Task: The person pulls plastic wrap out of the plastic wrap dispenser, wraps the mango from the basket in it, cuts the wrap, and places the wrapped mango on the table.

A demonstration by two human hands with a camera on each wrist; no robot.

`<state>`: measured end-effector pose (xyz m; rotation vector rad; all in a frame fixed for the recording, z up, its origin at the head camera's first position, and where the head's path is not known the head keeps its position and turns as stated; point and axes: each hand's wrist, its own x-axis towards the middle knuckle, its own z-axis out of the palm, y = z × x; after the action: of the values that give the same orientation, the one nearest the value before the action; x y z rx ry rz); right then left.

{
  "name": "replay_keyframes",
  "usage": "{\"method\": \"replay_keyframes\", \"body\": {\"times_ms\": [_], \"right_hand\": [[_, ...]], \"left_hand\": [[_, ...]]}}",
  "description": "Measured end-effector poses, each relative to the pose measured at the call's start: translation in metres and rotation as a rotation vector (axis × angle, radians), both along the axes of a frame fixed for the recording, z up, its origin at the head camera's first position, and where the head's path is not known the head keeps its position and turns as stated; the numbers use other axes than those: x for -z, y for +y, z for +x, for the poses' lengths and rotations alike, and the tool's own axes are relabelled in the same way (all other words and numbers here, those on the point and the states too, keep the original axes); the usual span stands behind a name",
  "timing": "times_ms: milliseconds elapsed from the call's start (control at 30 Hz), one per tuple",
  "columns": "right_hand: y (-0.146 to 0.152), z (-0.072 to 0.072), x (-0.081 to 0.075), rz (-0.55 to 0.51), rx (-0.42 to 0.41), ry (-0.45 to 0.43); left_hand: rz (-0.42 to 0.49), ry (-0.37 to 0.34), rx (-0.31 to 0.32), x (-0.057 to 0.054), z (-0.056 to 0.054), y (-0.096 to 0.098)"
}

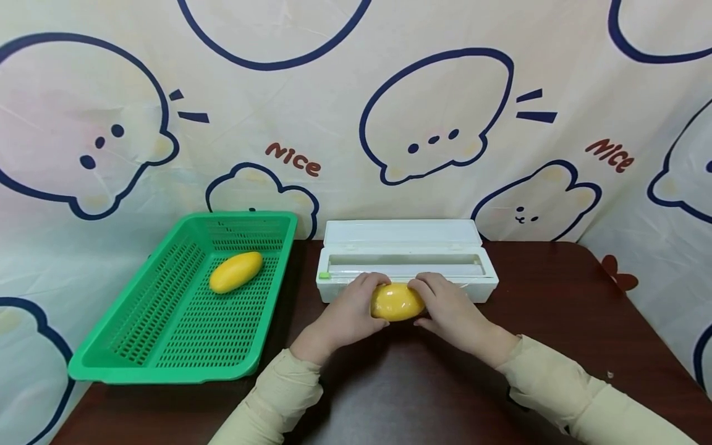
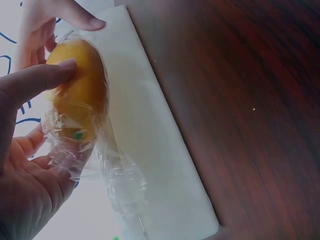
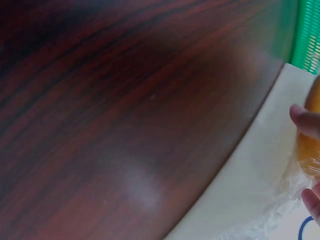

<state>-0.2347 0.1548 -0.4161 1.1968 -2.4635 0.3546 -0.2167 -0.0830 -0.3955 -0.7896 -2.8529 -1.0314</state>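
Note:
A yellow mango [image 1: 397,302] with clear cling film [image 2: 122,185] around it is held up in front of a white cling film dispenser [image 1: 403,259]. My left hand [image 1: 350,309] grips its left end, the thumb lying on the near side in the left wrist view. At the right end, my right hand [image 1: 453,312] curls its fingers over the top, while its thumb stands off below. Loose film bunches at the mango's left end and trails toward the dispenser. Only part of the mango enters the right wrist view, at the edge.
To the left stands a green slotted basket [image 1: 278,296] holding a second mango [image 1: 236,272]. The dispenser's lid [image 1: 400,232] is raised, and a green slider [image 1: 324,275] sits at its left. Behind the dark wooden table [image 1: 423,395] hangs a printed cloth [image 1: 434,31].

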Motion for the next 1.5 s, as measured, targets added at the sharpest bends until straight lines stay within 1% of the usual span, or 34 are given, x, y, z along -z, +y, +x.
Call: {"method": "replay_keyframes", "body": {"times_ms": [133,300,433,567,667,767,900,1067,1233,1333,1500], "right_hand": [[0.0,-0.004,0.003,-0.008,-0.006,0.017],[-0.001,-0.007,0.001,-0.014,-0.032,0.021],[0.0,-0.008,-0.001,-0.017,-0.038,0.007],[0.0,-0.008,-0.002,-0.018,-0.028,-0.001],[0.0,-0.008,-0.003,-0.013,-0.018,-0.009],[-0.001,-0.007,-0.002,-0.009,-0.005,-0.022],[-0.002,-0.007,-0.002,-0.012,0.0,-0.021],[-0.002,-0.006,0.0,-0.02,-0.005,0.014],[-0.001,-0.005,0.002,-0.016,-0.005,0.037],[-0.002,-0.006,0.001,-0.01,-0.005,0.023],[-0.002,-0.005,-0.001,-0.005,0.025,-0.021]], "left_hand": [[-0.018,0.007,0.006,0.0,0.0,0.0],[-0.047,0.059,0.01,0.0,0.0,-0.003],[-0.079,0.131,0.013,0.0,0.0,-0.003],[-0.128,0.233,0.019,-0.002,0.002,-0.001],[-0.145,0.274,0.028,-0.003,0.004,-0.001],[-0.143,0.265,0.028,-0.002,0.004,-0.002],[-0.128,0.246,0.022,0.002,0.003,-0.002],[-0.12,0.254,0.023,0.004,0.0,0.0],[-0.1,0.261,0.029,0.007,-0.001,-0.002],[-0.087,0.255,0.018,0.008,-0.001,-0.003],[-0.085,0.243,0.014,0.009,-0.002,-0.003]]}}
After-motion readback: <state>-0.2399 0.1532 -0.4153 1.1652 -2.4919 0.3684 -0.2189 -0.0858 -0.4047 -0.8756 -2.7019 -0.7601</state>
